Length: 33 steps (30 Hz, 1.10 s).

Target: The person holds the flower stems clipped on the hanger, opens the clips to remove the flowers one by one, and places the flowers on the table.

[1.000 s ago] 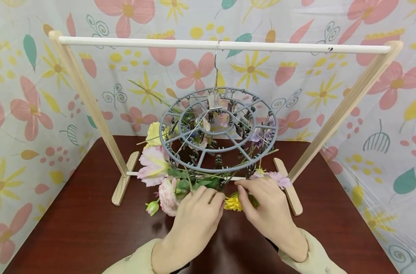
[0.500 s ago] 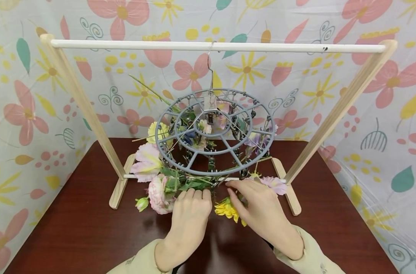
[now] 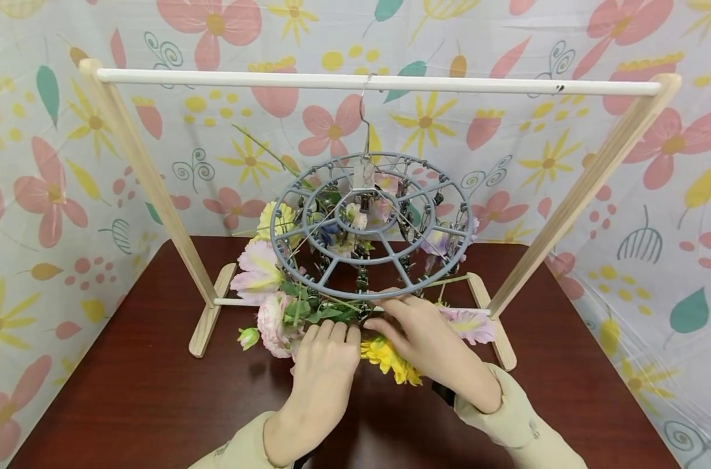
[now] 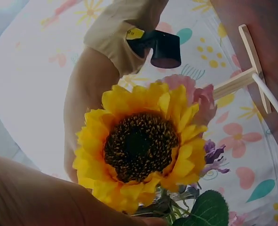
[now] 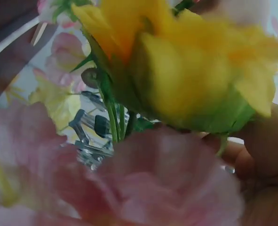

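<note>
A round grey clip hanger hangs by its metal hook. At its front edge my left hand has its fingers curled downward, fingertips hidden. My right hand reaches the same spot from the right, thumb and index finger around the clips under the rim; what they pinch is hidden. Between the hands hangs a yellow sunflower, its dark centre facing the left wrist view. Metal clips and green stems show behind the sunflower in the right wrist view, where a pink flower fills the front.
Pink-white, pale pink and yellow flowers hang at the hanger's left, a lilac flower at its right. The wooden stand holds a white rail above the brown table. A floral cloth hangs behind.
My right hand has moved left, toward the left hand and up against the hanger's front rim. The sunflower has tipped downward and shows more fully. The left hand has shifted slightly left.
</note>
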Each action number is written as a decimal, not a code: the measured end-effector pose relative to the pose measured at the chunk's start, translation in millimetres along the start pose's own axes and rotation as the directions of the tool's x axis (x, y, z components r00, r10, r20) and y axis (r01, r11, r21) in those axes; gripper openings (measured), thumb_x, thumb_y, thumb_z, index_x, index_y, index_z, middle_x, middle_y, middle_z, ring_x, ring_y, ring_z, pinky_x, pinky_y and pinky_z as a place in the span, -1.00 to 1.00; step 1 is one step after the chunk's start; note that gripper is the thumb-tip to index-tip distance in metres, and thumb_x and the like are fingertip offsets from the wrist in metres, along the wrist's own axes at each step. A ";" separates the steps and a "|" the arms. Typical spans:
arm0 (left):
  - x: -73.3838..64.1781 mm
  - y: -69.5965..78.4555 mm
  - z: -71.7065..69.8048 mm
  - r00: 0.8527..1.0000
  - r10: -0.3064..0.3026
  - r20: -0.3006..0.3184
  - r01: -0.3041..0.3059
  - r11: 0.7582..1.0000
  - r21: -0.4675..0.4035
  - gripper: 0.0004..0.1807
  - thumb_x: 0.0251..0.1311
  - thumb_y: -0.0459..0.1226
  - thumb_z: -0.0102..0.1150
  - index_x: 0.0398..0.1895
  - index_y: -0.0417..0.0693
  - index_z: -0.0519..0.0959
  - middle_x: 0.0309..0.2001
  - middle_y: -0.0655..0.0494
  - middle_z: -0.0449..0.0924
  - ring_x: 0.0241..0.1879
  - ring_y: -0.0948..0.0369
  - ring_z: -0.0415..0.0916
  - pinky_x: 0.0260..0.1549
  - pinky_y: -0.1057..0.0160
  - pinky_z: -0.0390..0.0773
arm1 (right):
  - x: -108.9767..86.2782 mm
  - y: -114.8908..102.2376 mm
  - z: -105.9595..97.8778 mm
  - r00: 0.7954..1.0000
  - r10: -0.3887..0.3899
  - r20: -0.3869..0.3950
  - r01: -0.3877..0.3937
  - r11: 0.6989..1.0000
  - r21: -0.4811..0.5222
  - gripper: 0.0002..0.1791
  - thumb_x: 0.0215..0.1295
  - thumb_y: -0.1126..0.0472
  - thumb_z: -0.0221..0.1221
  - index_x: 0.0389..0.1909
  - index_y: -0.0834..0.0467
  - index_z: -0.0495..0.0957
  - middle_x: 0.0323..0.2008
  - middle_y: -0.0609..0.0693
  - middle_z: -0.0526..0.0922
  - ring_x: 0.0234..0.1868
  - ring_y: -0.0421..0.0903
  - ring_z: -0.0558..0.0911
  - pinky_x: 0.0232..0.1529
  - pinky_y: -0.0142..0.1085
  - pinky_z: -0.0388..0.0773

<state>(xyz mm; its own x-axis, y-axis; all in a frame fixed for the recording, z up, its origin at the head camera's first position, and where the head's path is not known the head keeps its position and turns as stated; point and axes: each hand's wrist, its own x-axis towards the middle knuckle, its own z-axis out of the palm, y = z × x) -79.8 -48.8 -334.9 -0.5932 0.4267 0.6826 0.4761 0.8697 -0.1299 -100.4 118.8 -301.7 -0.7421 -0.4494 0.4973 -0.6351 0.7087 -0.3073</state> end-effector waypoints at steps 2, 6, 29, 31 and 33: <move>0.0 -0.4 -1.1 1.000 0.003 0.007 -0.003 1.000 0.001 -0.87 -0.10 -0.32 0.43 -0.54 -0.01 0.62 -0.59 0.15 0.49 -0.52 0.20 0.41 -0.47 0.35 0.35 | 4.0 0.7 0.5 1.000 0.007 0.023 -0.008 0.999 0.049 -0.95 0.19 0.21 0.29 -0.41 0.09 0.63 -0.45 -0.09 0.63 -0.61 -0.37 0.25 -0.54 -0.51 0.26; 0.2 -1.1 -3.2 1.000 0.007 0.025 -0.007 1.000 -0.017 -0.79 -0.22 -0.36 0.50 -0.53 -0.02 0.61 -0.57 0.14 0.50 -0.51 0.20 0.41 -0.44 0.34 0.37 | 6.6 3.0 1.8 0.999 0.015 0.032 -0.019 0.992 0.122 -0.92 0.19 0.22 0.29 -0.31 0.11 0.70 -0.24 -0.03 0.72 -0.60 -0.39 0.36 -0.53 -0.51 0.34; 6.7 -2.7 4.7 0.999 -0.024 -0.039 0.025 1.000 0.012 -0.78 -0.16 -0.36 0.47 -0.67 -0.02 0.56 -0.67 0.16 0.48 -0.58 0.19 0.40 -0.47 0.28 0.26 | 5.8 10.7 13.2 0.987 -0.057 -0.148 0.088 0.974 0.207 -0.78 0.03 0.34 0.38 -0.24 0.21 0.74 -0.28 0.05 0.77 -0.64 -0.40 0.50 -0.63 -0.63 0.23; 5.7 -2.5 5.0 0.999 -0.026 -0.035 0.026 1.000 0.009 -0.78 -0.17 -0.36 0.47 -0.68 -0.01 0.55 -0.67 0.16 0.46 -0.58 0.19 0.40 -0.47 0.29 0.26 | 5.1 10.7 14.3 0.988 -0.049 -0.145 0.079 0.976 0.204 -0.79 0.03 0.34 0.37 -0.24 0.21 0.74 -0.28 0.05 0.77 -0.69 -0.42 0.44 -0.65 -0.63 0.20; 4.7 -2.0 5.1 0.999 -0.028 -0.038 0.028 1.000 0.006 -0.77 -0.18 -0.37 0.46 -0.70 -0.01 0.54 -0.69 0.16 0.44 -0.59 0.19 0.39 -0.47 0.29 0.27 | 4.3 10.3 15.3 0.989 -0.044 -0.142 0.071 0.978 0.197 -0.80 0.04 0.33 0.37 -0.25 0.21 0.75 -0.30 0.04 0.77 -0.69 -0.43 0.42 -0.66 -0.64 0.19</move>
<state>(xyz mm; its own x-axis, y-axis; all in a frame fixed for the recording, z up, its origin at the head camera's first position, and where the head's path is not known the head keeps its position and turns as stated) -86.9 -47.3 -335.1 -0.5814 0.3928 0.7125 0.4552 0.8829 -0.1153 -113.5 115.8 -315.2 -0.6757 -0.3980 0.6206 -0.7163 0.5537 -0.4247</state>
